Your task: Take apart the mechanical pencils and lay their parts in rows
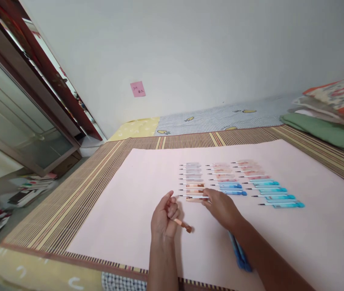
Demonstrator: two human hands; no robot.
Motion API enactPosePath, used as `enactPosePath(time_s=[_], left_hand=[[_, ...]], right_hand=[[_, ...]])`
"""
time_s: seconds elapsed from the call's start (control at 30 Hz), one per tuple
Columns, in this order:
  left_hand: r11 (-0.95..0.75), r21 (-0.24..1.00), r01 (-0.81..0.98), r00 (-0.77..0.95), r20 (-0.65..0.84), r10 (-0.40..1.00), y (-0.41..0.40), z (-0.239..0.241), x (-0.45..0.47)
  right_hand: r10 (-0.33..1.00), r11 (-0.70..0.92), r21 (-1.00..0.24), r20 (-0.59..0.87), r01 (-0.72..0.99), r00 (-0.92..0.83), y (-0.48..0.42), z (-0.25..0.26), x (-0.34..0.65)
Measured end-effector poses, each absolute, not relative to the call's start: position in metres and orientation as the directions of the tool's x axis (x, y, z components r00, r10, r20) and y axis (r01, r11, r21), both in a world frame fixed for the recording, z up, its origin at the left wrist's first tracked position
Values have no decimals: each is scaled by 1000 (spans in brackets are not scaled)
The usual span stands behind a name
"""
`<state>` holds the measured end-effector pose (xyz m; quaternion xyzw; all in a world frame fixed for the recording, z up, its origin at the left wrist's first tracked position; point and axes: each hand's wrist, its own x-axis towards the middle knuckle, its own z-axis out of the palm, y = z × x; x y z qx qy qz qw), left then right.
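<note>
Near a wall, striped matting bears a pink sheet with pens.

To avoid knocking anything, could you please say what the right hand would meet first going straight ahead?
The right hand would probably first meet the nearby brown pieces, though depth is unclear.

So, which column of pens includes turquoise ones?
The rightmost column: its near end is turquoise; the middle column ends in blue, the left column in brown.
</note>
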<state>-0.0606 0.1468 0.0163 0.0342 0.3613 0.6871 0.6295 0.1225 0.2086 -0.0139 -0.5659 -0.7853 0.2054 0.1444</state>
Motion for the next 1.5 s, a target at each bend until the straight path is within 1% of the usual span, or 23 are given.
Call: enactPosePath(time_s=[0.17, 0.33, 0.43, 0.5, 0.67, 0.83, 0.93, 1.03, 1.17, 1.23, 1.4, 1.5], left_hand=[[57, 543, -838, -207, -413, 887, 147, 19, -60], [50, 540, -840, -219, -421, 880, 147, 19, -61], [34, 528, -849, -228, -423, 877, 147, 17, -62], [30, 524, -851, -226, -417, 880, 147, 16, -62], [28, 525, -851, -220, -404, 888, 145, 15, -64], [49, 520, -853, -173, -371, 912, 142, 20, -64], [51, 522, -852, -173, -372, 912, 142, 22, -64], [60, 533, -844, -180, -388, 904, 142, 21, -63], [23, 544, -839, -244, -412, 878, 145, 19, -63], [9, 541, -841, -259, -418, 870, 146, 19, -62], [17, 517, -856, -241, -427, 871, 146, 19, -64], [23, 504, -864, -228, -431, 873, 145, 18, -66]], right_hand=[[947, 277, -491, -7, 826, -322, 207, -11, 123], [938, 278, -637, 20, 719, -345, 199, 2, 127], [909, 342, -657, 50, 672, -414, 197, 5, 128], [899, 351, -645, 30, 678, -437, 196, 3, 128], [891, 307, -618, -81, 724, -447, 195, -3, 128], [881, 340, -516, -119, 787, -458, 190, 4, 126], [880, 369, -479, -97, 797, -465, 190, 8, 124], [878, 414, -433, -43, 801, -477, 192, 7, 122], [872, 456, -379, 10, 805, -489, 196, -2, 121], [868, 464, -399, 27, 791, -495, 197, -5, 122], [866, 453, -553, 85, 699, -493, 195, 2, 127], [877, 433, -583, 95, 688, -471, 194, 8, 128]])
